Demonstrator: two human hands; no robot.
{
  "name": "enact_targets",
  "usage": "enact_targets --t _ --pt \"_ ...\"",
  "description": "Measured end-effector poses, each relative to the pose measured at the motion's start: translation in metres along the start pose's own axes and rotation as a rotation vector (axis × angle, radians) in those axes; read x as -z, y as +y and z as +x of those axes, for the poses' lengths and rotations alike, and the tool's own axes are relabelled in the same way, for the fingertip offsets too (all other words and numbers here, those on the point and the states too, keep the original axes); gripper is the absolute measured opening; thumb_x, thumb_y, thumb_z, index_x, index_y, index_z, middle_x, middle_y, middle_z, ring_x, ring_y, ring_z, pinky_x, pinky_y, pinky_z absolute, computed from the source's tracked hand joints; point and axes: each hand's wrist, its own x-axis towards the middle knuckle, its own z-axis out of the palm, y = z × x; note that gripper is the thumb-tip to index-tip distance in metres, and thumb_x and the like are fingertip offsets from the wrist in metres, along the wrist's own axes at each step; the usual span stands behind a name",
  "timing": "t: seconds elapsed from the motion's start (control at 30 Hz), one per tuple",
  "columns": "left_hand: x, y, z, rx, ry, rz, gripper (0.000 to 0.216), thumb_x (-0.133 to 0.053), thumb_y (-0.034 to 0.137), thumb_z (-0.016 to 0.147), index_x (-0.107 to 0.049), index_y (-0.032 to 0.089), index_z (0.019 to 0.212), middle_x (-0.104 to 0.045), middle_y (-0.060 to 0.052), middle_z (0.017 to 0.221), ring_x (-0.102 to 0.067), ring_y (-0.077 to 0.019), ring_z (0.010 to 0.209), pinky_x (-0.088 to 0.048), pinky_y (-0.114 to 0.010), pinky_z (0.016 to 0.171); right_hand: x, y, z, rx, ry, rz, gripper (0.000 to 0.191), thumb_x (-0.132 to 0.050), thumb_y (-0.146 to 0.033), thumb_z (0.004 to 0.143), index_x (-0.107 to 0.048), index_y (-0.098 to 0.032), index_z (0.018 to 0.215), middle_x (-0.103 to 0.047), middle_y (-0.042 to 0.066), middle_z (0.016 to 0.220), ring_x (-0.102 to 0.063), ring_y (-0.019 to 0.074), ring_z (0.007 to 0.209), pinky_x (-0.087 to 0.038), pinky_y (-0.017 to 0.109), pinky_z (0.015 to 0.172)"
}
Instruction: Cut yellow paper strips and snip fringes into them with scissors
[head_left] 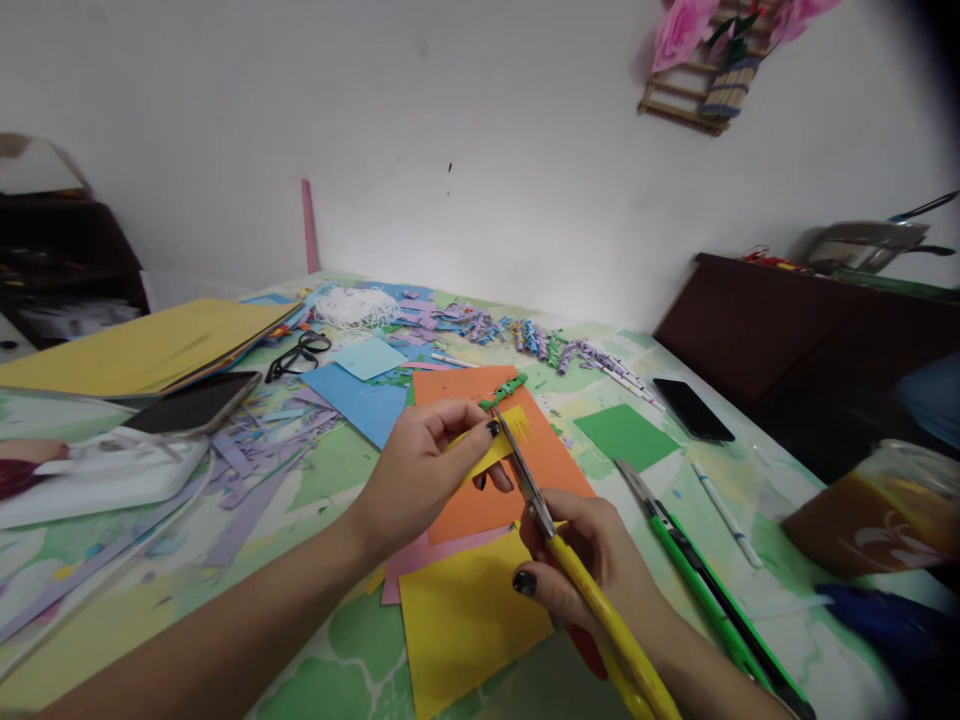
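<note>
Between the thumb and fingers of my left hand (435,450) is a small piece of yellow paper (499,447) with thin cuts along its far edge. My right hand (592,560) grips a pair of scissors (585,580) with yellow handles. The scissor blades lie at the fringed side of the yellow piece. Beneath both hands is an orange sheet (465,510), with a green curled paper strip (508,388) on its far part. A larger yellow sheet (472,620) lies nearer to me, partly over a pink sheet (405,570).
Right of my hands lie a green sheet (626,437), a green utility knife (705,590), a pen (726,515) and a phone (694,409). Purple paper scraps (262,480) and another phone (195,403) are at left. White shredded strands (356,307) sit near the wall.
</note>
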Motion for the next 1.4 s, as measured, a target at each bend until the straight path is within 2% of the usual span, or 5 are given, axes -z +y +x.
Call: enact_targets --t 1.0,1.4 --pt "-0.001 0.0012 -0.0008 -0.017 -0.004 -0.01 0.018 -0.055 0.018 0.084 -0.059 0.015 0.067 -0.065 -0.001 0.056 -0.063 -0.0129 0.054 -0.046 -0.023 0.054 -0.0011 -0.0009 0.0 0.015 0.027 0.038 0.036 -0.069 -0.043 0.073 -0.042 -0.02 0.066 -0.03 -0.008 0.054 -0.028 0.0068 0.045 -0.021 0.02 0.039" --pt "0.0 0.0002 0.0005 -0.019 -0.004 -0.024 0.018 -0.055 0.017 0.086 -0.06 0.015 0.068 -0.064 0.001 0.058 -0.062 -0.0114 0.054 -0.046 -0.022 0.056 0.0043 0.0009 0.0004 0.062 -0.052 0.05 0.046 -0.067 -0.059 0.071 -0.044 -0.019 0.07 -0.032 -0.007 0.056 -0.027 0.0083 0.049 -0.02 0.022 0.042"
